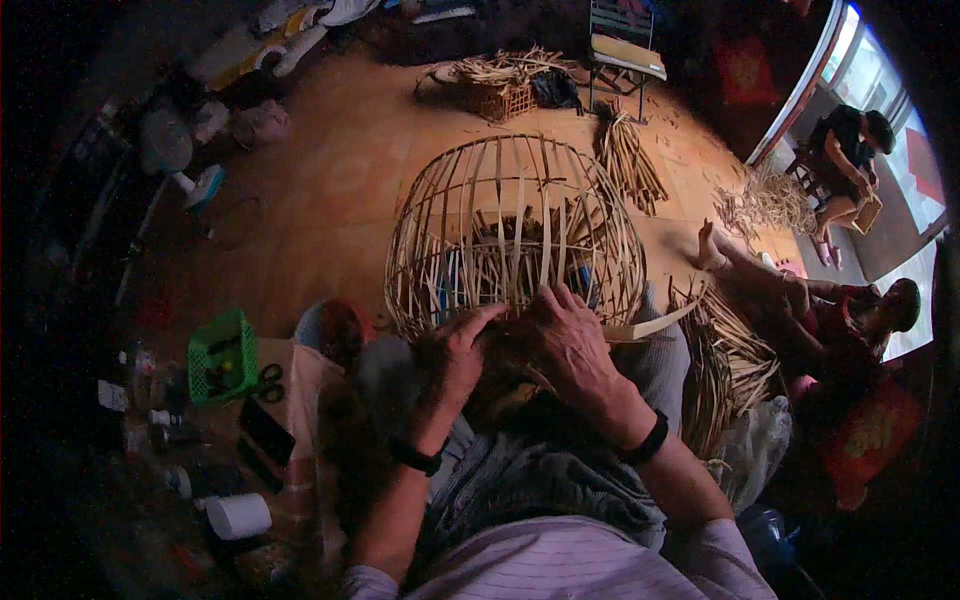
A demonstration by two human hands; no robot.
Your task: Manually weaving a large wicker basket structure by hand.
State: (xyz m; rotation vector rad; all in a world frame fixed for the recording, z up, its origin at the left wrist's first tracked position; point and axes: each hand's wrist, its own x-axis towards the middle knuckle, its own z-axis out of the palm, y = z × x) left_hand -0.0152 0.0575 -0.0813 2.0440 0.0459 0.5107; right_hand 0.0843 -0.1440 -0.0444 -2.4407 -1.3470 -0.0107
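A round, open basket frame (515, 180) of thin, pale split-bamboo strips rests against my knees, its near rim toward me. My left hand (460, 355) is closed at the left part of this rim, thumb and index finger pressed on it. Just right of it, my right hand (575, 340) is closed over the rim with bent fingers. A loose flat strip (655, 325) sticks out to the right from beside my right hand. Through the ribs, a pile of short cut strips shows on the far side. My palms hide the strips between my fingers.
Bundles of strips lie right (735, 350) and beyond (630, 160). A green basket (222, 355), scissors (268, 382) and a white cup (238, 516) stand at left. One person sits with a leg (745, 270) stretched out at right; another works by the doorway. A chair (625, 55) stands behind.
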